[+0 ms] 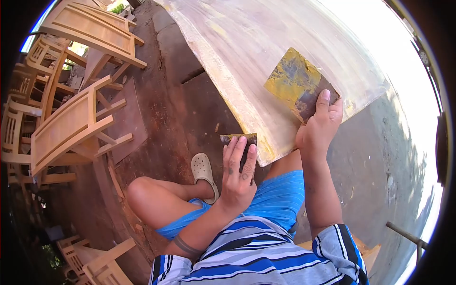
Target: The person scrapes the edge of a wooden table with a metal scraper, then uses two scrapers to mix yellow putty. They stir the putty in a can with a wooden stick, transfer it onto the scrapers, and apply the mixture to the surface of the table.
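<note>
My right hand grips a flat, square putty plate, its face smeared with yellow and grey putty, thumb on top. The plate is raised over the front corner of a large pale board streaked with whitish filler. My left hand is closed on a smaller dark putty scraper, its fingers lying along the blade. A thin line of yellow shows on the scraper's far edge, close to the board's left edge. My palm hides the rest of the scraper.
Unpainted wooden chair frames stand in a cluster on the left, with another wooden piece at lower left. A metal bar juts in at right. My foot in a beige clog rests on the dark floor.
</note>
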Tool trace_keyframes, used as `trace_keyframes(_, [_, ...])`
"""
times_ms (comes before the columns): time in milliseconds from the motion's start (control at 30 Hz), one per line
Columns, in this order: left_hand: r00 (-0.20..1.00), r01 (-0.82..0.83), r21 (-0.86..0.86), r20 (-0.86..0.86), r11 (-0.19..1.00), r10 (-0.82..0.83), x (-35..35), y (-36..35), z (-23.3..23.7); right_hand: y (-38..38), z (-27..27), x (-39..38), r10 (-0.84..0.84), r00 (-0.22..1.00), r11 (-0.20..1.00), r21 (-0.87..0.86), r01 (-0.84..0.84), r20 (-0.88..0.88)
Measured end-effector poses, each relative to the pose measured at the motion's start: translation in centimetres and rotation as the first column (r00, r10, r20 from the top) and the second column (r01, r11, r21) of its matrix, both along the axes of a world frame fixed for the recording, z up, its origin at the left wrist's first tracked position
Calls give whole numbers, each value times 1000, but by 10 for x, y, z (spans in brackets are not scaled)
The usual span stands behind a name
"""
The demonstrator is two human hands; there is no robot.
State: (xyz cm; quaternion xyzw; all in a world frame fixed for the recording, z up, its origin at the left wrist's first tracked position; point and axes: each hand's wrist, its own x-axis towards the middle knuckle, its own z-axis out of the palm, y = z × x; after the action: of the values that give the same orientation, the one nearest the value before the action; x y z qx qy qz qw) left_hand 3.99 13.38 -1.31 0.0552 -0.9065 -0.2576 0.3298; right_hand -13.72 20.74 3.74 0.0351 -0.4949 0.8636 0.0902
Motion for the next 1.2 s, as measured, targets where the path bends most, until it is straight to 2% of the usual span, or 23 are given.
trace_keyframes(33, [999, -20, 53, -46, 998, 22, 2, 4, -7, 1, 0, 1, 5, 1000, 1000, 24, -5, -3])
trace_keyframes(133, [988, -3, 45, 154, 999, -4, 31, -7, -4, 1, 1, 0, 41, 999, 999, 6, -41, 2])
trace_keyframes(167, [973, 0, 78, 231, 997, -18, 37, -15, 7, 1, 2, 1, 51, 999, 999, 4, -51, 5])
trace_keyframes(267, [939, -4, 19, 343, 1000, -3, 33, -33, 56, 0, 3, 1, 57, 998, 998, -3, -57, 5])
trace_keyframes(400, [888, 180, -26, 435, 983, -151, 18, -45, 81, 3, 2, 2, 61, 998, 998, 6, -61, 5])
trace_keyframes(433, [872, 174, -101, 477, 980, -106, 18, -39, 81, 4, 2, 3, 59, 998, 998, 3, -59, 3])
trace_keyframes(567, [808, 271, -176, 575, 946, -125, 27, -23, 107, 2, 3, 2, 67, 998, 996, -51, -67, -4])
trace_keyframes(633, [843, 231, -125, 521, 965, -134, 26, -28, 113, 0, 4, 0, 70, 998, 995, -76, -70, 0])
trace_keyframes(733, [895, 138, -103, 438, 985, -79, 14, -44, 104, 2, 2, -1, 51, 999, 999, -4, -51, -17])
trace_keyframes(833, [868, 216, -166, 484, 962, -112, 23, -24, 82, 2, 4, 0, 85, 996, 994, -69, -85, -5])
trace_keyframes(933, [874, 278, -175, 454, 944, -173, 36, -14, 78, 2, 2, -1, 83, 996, 996, -30, -84, -24])
trace_keyframes(967, [876, 273, -121, 440, 954, -195, 39, -15, 81, 2, 2, -1, 77, 997, 997, -26, -77, -7])
trace_keyframes(1067, [921, 167, -135, 375, 977, -105, 32, -24, 81, 2, 3, 0, 59, 998, 998, -13, -59, 17])
trace_keyframes(1200, [955, 159, -240, 282, 958, -88, 26, -18, 38, 1, 3, 0, 78, 997, 997, -27, -78, -14])
